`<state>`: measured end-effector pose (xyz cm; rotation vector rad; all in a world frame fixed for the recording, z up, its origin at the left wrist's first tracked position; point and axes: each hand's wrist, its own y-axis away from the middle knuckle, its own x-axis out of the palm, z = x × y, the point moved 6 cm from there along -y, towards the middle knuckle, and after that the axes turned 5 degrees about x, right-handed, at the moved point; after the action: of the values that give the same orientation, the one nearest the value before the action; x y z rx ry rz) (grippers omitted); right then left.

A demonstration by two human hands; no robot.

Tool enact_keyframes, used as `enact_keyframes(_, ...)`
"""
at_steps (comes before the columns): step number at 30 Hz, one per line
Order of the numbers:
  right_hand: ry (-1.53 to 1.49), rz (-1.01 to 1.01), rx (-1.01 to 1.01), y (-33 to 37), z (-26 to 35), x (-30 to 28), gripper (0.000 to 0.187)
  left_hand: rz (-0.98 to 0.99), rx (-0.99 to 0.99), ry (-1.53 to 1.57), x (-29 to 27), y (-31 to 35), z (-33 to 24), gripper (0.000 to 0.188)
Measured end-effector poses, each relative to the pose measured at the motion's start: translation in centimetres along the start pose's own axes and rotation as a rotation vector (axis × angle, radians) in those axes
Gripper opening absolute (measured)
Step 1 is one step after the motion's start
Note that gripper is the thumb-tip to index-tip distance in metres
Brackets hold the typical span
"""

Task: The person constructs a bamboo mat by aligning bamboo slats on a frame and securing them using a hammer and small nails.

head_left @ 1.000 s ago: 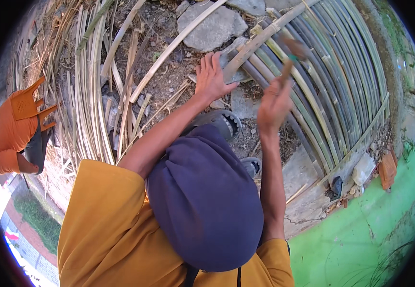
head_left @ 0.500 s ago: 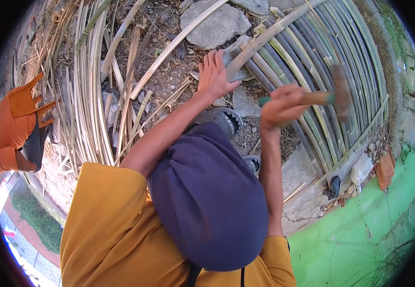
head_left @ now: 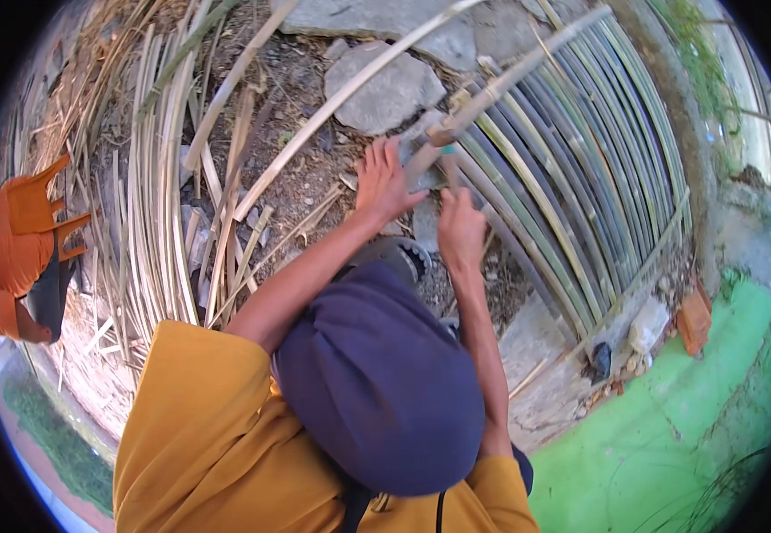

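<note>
My right hand (head_left: 462,231) is wrapped round the handle of a hammer (head_left: 441,136). The hammer's head is at the near end of a thick bamboo crosspiece (head_left: 527,69); blur hides whether they touch. Beside that same end lies my left hand (head_left: 383,182), its fingers stretched out and its thumb apart. Whether it presses on the crosspiece cannot be made out. From the crosspiece, a row of bamboo strips (head_left: 572,169) runs down to the right toward a second thin crosspiece (head_left: 647,271).
Loose split bamboo (head_left: 167,178) lies in a heap on the left, near a person in orange (head_left: 12,271) and an orange chair (head_left: 37,204). Flat stones (head_left: 385,84) lie ahead. At right are a brick (head_left: 694,322) and a green wall (head_left: 670,426).
My right hand has swung the hammer leftward from over the bamboo strips to the crosspiece's near end. My left hand has stayed by that end. The view has shifted slightly.
</note>
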<state>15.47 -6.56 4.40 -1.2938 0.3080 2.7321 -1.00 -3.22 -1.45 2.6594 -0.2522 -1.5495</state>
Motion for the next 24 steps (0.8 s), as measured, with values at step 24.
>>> enact_keyframes(24,0.221,-0.138,0.032,-3.8,-3.9,-16.5,0.027,-0.037,0.542,-0.136,-2.5,0.1,-5.8,0.108)
